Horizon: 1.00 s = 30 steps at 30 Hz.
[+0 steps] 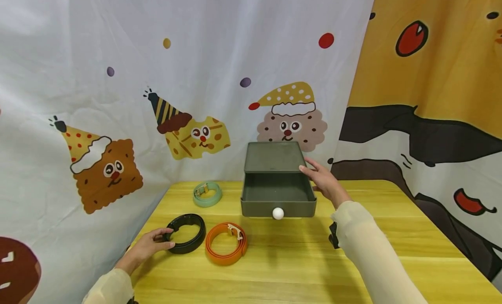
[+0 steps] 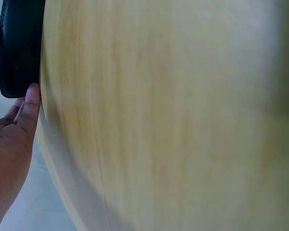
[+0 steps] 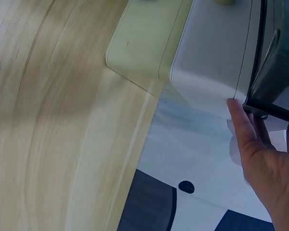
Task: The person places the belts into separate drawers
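A coiled black belt (image 1: 198, 243) lies on the yellow wood-grain table (image 1: 286, 273), and my left hand (image 1: 146, 248) grips its left side. In the left wrist view, the thumb is against the belt's edge (image 2: 19, 53) with fingers on its far side. My right hand (image 1: 324, 180) rests against the right side of a dark green drawer box (image 1: 274, 158), thumb near its front top corner. That box has its drawer (image 1: 255, 208) pulled out, with a white round knob (image 1: 278, 213) on the front. The drawer's visible inside holds nothing.
Right of the black belt sits a coiled orange belt (image 1: 224, 259) with a metal buckle. A coiled mint-green belt (image 1: 208, 201) lies farther back, left of the box. Behind the table hangs a white curtain (image 1: 219, 25) with cartoon prints.
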Each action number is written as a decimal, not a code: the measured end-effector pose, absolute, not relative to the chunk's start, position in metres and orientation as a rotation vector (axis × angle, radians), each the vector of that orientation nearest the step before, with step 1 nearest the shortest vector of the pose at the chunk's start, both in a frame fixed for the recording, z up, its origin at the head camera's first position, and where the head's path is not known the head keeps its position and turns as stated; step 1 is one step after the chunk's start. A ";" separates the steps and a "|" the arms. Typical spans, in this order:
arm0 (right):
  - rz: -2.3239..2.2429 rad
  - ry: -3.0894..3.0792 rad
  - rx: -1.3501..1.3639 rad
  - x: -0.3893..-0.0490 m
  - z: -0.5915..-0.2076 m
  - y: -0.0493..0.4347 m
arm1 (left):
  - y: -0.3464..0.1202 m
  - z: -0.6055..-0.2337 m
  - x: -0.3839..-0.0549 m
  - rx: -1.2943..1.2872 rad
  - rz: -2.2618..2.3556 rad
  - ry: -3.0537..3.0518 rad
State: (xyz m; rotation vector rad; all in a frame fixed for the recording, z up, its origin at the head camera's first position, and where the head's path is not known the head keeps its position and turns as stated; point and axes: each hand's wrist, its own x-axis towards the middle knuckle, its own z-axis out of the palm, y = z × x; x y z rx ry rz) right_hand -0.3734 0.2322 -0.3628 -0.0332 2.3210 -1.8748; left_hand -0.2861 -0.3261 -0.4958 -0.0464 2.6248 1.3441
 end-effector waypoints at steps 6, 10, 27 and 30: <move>-1.882 2.316 -0.033 -0.372 -0.362 0.232 | -0.329 -0.497 -0.285 0.021 1.338 2.618; -1.878 2.316 -0.027 -0.372 -0.362 0.231 | -0.330 -0.500 -0.283 0.086 1.355 2.620; -1.879 2.317 -0.019 -0.370 -0.362 0.233 | -0.321 -0.503 -0.285 0.102 1.251 2.772; -1.872 2.327 -0.029 -0.370 -0.362 0.233 | -0.318 -0.503 -0.283 0.082 1.252 2.801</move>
